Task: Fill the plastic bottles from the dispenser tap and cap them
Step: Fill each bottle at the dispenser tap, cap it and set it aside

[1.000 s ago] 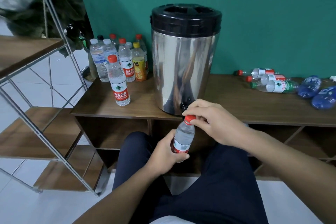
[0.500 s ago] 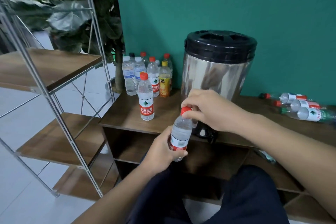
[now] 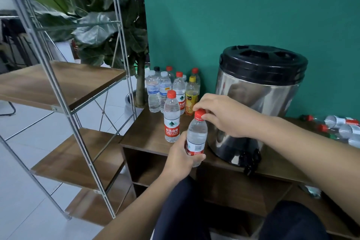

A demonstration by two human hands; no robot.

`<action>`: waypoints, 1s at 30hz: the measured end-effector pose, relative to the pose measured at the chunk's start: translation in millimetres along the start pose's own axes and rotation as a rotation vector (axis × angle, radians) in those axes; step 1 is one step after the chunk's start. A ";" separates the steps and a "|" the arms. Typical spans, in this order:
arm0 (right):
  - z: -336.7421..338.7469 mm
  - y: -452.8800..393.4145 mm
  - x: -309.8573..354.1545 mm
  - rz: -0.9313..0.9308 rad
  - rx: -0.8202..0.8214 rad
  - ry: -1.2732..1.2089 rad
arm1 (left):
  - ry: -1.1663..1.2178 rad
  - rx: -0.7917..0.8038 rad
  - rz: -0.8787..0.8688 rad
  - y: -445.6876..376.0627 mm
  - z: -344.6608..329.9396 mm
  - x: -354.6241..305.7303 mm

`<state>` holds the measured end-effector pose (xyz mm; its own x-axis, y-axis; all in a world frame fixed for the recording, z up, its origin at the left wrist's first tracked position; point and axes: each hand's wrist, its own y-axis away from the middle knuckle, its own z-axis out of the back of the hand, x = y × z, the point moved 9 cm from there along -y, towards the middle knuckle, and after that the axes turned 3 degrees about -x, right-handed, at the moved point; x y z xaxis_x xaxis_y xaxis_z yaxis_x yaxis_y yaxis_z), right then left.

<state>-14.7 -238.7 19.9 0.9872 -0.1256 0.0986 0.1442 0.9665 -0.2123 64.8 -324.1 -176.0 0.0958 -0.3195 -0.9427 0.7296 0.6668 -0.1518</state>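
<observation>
Hands meet on one clear plastic bottle (image 3: 196, 136), held upright in the air just in front of the steel dispenser (image 3: 259, 103). The left hand (image 3: 180, 159) wraps its fingers round the lower body, over the red label, while the right hand (image 3: 222, 115) pinches the ribbed red cap (image 3: 199, 114) between thumb and fingertips. The bottle's ridged wall looks full of clear liquid.

The dispenser is a shiny, mirror-like cylinder with a black moulded plastic lid, standing on a dark wood-grain tabletop (image 3: 148, 132). Its small black tap (image 3: 250, 163) juts from the base over the front edge, just right of the held bottle.

Left of the dispenser, another capped bottle with a red label (image 3: 171, 117) stands alone on the tabletop. Behind it, near the green wall, is a cluster of upright bottles (image 3: 169, 87) with red, white and black caps, one of them yellow-capped with orange contents. Right of the dispenser, several bottles (image 3: 341, 126) lie on their sides.

Further left of the dispenser stand a metal-framed shelf unit (image 3: 64, 84) with wooden boards and a broad-leaved plant (image 3: 97, 25).
</observation>
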 end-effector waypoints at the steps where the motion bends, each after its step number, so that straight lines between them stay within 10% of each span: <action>1: -2.3 -4.6 -1.2 -0.004 -0.002 0.006 | 0.004 -0.001 0.006 -2.6 -0.8 1.3; 12: -11.4 -38.2 -5.7 -0.180 -0.111 0.220 | 0.019 -0.103 0.032 -16.1 2.1 10.3; 30: -135.5 3.3 -46.9 -0.575 -0.356 -0.566 | 0.037 -0.114 -0.085 -15.3 35.2 27.3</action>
<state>-51.2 -259.9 -117.1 0.5864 -0.3503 0.7304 0.7145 0.6485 -0.2626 80.1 -366.7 -189.0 0.0103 -0.3542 -0.9351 0.6524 0.7111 -0.2621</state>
